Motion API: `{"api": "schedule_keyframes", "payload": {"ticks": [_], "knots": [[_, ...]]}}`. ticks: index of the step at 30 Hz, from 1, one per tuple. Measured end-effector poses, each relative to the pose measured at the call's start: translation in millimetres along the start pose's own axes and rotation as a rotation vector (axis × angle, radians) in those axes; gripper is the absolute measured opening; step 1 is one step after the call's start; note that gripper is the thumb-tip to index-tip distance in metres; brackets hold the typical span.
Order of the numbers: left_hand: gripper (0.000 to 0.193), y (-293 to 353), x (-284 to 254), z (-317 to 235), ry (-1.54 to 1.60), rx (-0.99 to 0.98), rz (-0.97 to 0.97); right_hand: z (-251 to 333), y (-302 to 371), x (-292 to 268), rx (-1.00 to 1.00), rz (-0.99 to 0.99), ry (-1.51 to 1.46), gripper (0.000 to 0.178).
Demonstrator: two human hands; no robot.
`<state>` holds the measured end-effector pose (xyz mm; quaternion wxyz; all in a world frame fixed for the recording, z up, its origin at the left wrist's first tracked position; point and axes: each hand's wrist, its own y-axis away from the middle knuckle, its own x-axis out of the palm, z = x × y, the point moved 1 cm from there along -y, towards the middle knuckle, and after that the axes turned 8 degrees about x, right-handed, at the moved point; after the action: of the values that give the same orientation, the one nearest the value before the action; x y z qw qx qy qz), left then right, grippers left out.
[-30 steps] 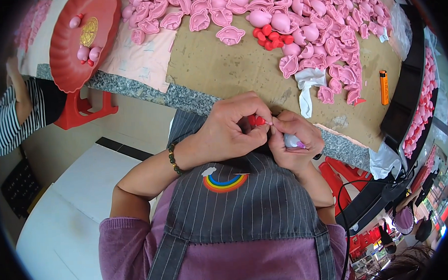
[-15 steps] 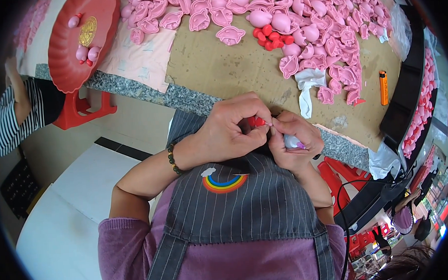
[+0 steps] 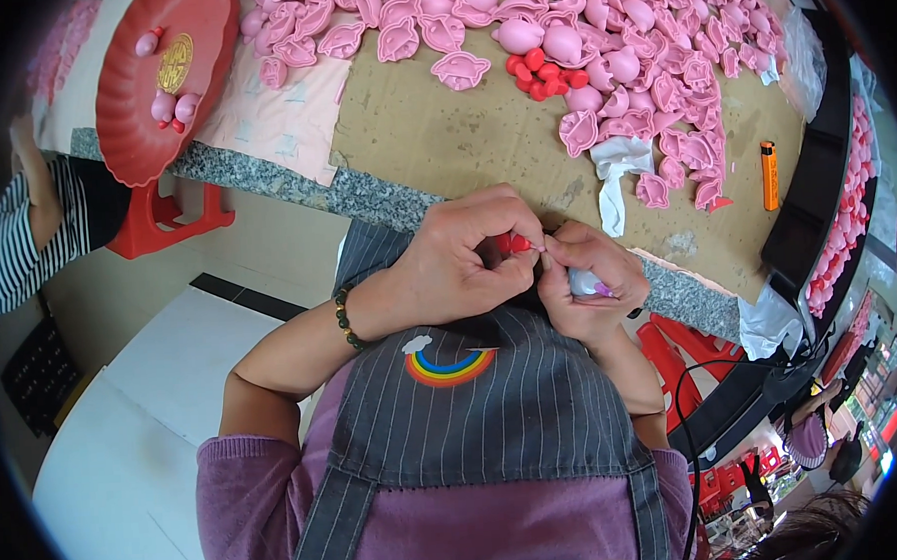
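Red bit (image 3: 516, 243) pinched in left hand (image 3: 463, 262), pale lump (image 3: 583, 281) in right hand (image 3: 591, 292) fingers (just off granite edge (image 3: 365, 196)).

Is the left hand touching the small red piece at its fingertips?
Touching. The head view shows the left hand pinching the small red piece between thumb and fingers, close to the right hand.
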<state>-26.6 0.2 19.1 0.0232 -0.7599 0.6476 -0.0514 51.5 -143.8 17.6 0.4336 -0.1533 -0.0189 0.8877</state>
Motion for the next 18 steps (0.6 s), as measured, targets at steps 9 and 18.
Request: {"api": "schedule_keyframes", "payload": {"ticks": [9,18], "knots": [[0.018,-1,4,-7,-0.107,-0.031,-0.03,3,-3,-1,0.06,0.019,-0.009,0.012],[0.028,9,6,7,0.106,-0.062,-0.124,5,-2,-4,0.174,0.018,-0.126,0.012]]}}
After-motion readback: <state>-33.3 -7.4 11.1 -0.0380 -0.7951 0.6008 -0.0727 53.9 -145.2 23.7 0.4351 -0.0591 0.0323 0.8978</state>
